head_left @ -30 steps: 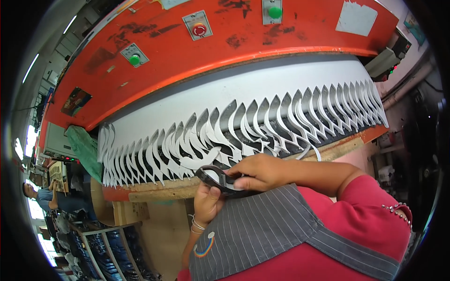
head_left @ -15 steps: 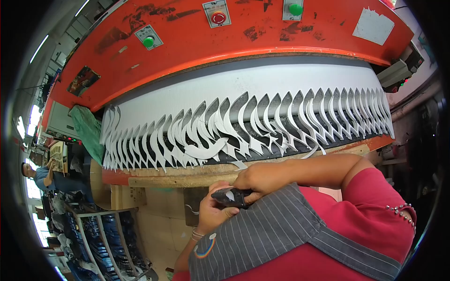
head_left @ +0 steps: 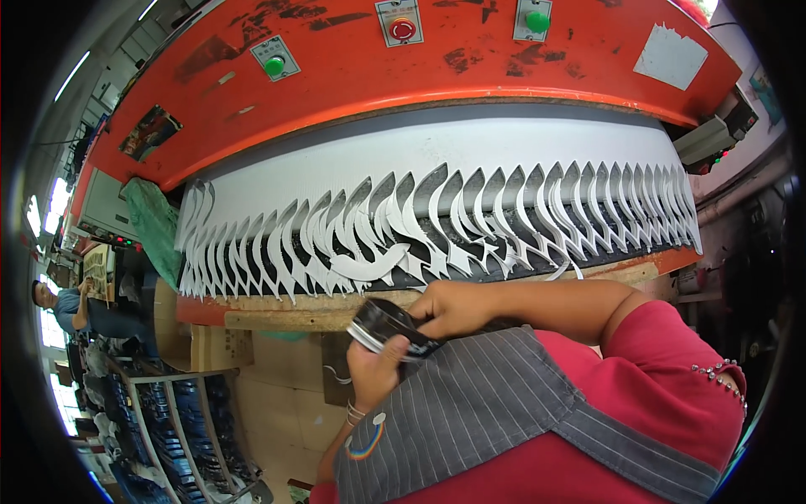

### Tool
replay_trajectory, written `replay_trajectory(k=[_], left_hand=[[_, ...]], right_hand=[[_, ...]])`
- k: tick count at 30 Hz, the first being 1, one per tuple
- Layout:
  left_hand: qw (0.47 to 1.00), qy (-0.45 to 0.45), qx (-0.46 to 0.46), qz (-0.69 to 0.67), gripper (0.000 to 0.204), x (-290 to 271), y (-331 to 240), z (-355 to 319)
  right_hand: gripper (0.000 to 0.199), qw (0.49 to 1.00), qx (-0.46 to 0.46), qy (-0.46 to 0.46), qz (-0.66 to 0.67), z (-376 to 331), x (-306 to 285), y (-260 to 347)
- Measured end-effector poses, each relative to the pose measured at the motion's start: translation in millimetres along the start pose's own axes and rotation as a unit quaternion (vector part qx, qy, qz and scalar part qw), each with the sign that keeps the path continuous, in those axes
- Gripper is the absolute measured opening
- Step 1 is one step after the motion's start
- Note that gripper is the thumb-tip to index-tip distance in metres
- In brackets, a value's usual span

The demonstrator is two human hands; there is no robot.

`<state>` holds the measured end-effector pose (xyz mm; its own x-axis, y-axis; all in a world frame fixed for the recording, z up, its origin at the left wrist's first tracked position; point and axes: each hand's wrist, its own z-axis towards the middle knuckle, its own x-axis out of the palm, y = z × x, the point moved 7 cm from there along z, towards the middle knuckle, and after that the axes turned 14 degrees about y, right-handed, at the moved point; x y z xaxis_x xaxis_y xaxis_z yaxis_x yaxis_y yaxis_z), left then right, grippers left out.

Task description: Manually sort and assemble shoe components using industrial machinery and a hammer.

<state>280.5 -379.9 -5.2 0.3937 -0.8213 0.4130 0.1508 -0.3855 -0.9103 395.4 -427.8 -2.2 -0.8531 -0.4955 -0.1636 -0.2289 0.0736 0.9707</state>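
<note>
Head view shows a black cutting die, a curved metal band with a pale edge, held low in front of the orange press, just below its wooden front edge. The left hand grips the die from beneath, fingers wrapped around it. The right hand reaches across from the press's right side and closes over the die's upper end, fingertips touching it. Both hands sit just above a grey striped apron worn over a red shirt. On the press bed, beyond the wooden edge, lies a white sheet cut into a long row of curved, pointed strips. One loose white cut piece rests among the strips, just above the die. Green and red buttons sit on the press's upper face.
</note>
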Motion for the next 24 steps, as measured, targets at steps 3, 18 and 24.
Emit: replay_trajectory(k=[3,18,24], left_hand=[[0.984,-0.093,0.062,-0.136,0.026,-14.9,4.1,3.5],[0.971,-0.016,0.113,-0.212,0.031,-7.4,-8.8,27.1],[0.94,-0.064,0.168,-0.289,0.033,-16.1,-6.9,29.8]], right_hand=[[0.043,0.955,-0.131,-0.031,0.263,1.8,-5.2,7.7],[0.044,0.937,-0.105,-0.325,0.079,-9.9,-16.0,15.4],[0.046,0.939,-0.034,-0.342,-0.016,-2.9,-17.1,12.6]])
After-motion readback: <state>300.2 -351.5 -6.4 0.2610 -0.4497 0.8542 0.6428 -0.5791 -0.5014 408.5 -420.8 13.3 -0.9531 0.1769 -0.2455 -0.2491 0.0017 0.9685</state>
